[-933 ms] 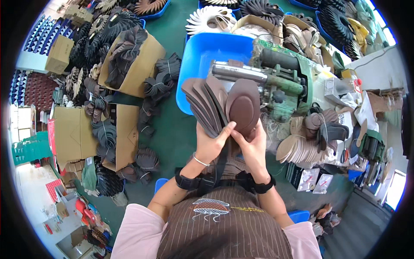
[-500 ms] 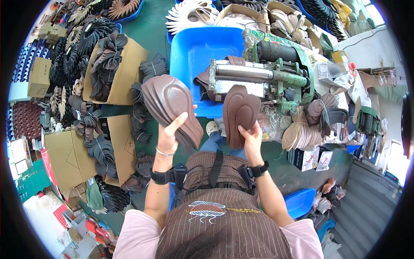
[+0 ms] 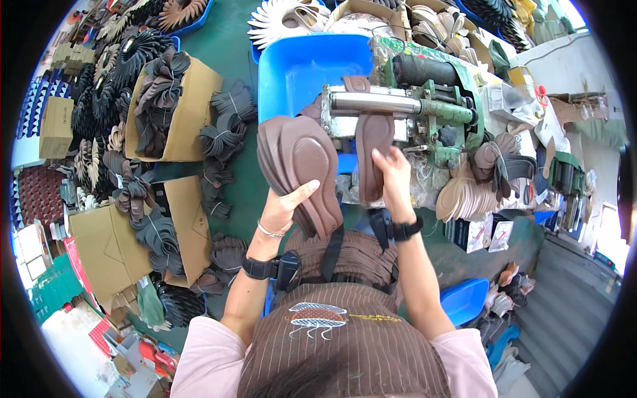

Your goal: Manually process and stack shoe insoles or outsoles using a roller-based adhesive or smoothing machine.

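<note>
My left hand (image 3: 284, 211) is closed around a fanned stack of brown shoe insoles (image 3: 306, 156), with the thumb lying across the top one. To its right, my right hand (image 3: 396, 178) pinches a single brown insole (image 3: 375, 140) along its right edge. The far end of that insole reaches the front of a roller machine (image 3: 375, 101), just below its shiny metal roller. I cannot tell whether it touches the roller. Behind the roller, part of another brown insole (image 3: 356, 83) shows.
A large blue tub (image 3: 279, 79) stands behind and left of the machine. Cardboard boxes (image 3: 199, 93) and bundled dark insoles (image 3: 225, 136) lie at the left. Beige insoles (image 3: 459, 198) hang over the table edge at the right. A smaller blue bin (image 3: 464, 302) sits on the floor.
My right hand has moved up, bringing an insole to the roller's front. My left hand has shifted right with the stack, which now stands more upright.
</note>
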The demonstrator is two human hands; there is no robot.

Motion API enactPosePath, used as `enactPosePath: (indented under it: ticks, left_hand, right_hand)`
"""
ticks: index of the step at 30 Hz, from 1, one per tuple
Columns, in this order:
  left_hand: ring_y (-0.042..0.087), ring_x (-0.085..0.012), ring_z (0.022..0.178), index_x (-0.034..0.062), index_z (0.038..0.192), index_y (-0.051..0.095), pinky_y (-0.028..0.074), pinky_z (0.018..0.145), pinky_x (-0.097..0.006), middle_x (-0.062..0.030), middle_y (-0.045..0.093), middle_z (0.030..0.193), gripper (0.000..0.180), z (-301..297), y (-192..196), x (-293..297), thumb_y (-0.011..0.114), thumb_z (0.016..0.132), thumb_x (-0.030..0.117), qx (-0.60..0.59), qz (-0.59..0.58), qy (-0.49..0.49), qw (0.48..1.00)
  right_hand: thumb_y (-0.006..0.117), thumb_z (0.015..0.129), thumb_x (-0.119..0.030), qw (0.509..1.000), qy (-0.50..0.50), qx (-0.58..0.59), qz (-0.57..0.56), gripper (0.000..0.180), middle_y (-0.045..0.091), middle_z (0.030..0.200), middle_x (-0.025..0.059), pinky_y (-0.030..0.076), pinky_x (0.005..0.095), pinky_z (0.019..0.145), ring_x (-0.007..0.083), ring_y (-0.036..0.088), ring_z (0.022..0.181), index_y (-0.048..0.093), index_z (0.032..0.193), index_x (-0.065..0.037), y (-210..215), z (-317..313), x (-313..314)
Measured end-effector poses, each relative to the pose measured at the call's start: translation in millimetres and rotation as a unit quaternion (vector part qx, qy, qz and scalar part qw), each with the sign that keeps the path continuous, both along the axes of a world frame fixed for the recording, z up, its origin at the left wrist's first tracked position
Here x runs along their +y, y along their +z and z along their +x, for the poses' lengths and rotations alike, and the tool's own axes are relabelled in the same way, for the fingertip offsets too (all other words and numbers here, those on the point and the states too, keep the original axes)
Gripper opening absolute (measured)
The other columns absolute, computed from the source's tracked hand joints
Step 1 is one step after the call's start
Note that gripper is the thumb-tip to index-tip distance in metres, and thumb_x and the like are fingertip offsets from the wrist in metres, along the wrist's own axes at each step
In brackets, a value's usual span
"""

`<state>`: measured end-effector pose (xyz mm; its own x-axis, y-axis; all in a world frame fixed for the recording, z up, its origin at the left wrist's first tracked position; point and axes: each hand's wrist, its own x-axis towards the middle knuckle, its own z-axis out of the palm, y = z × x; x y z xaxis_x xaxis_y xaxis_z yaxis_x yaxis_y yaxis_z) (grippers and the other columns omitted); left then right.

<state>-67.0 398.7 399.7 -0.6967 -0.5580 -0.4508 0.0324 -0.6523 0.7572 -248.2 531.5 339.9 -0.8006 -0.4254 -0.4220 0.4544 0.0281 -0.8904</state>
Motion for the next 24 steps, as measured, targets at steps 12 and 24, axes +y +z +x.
enactPosePath:
  ticks: [12, 24]
  left_hand:
    - [0.061, -0.0154, 0.098, -0.0008, 0.122, 0.053, 0.050, 0.085, -0.029, -0.0088, 0.063, 0.110, 0.043, -22, -5, 2, 0.072, 0.085, 0.010, -0.016, -0.031, -0.031, 0.999]
    - [0.060, -0.0148, 0.094, -0.0025, 0.112, 0.062, 0.048, 0.086, -0.029, -0.0069, 0.067, 0.104, 0.037, -36, -5, 17, 0.075, 0.083, 0.015, -0.078, -0.146, 0.066, 0.984]
  right_hand:
    - [0.065, 0.089, -0.010, 0.999, -0.019, -0.020, 0.030, 0.011, 0.062, 0.083, -0.0005, 0.044, 0.0204, 0.069, 0.0034, 0.053, 0.076, 0.060, 0.095, -0.002, 0, 22, 11]
    - [0.064, 0.086, -0.004, 0.999, 0.037, -0.005, 0.008, 0.013, 0.057, 0.078, -0.0019, 0.042, 0.0216, 0.061, 0.0039, 0.051, 0.070, 0.056, 0.097, -0.003, 20, 63, 1]
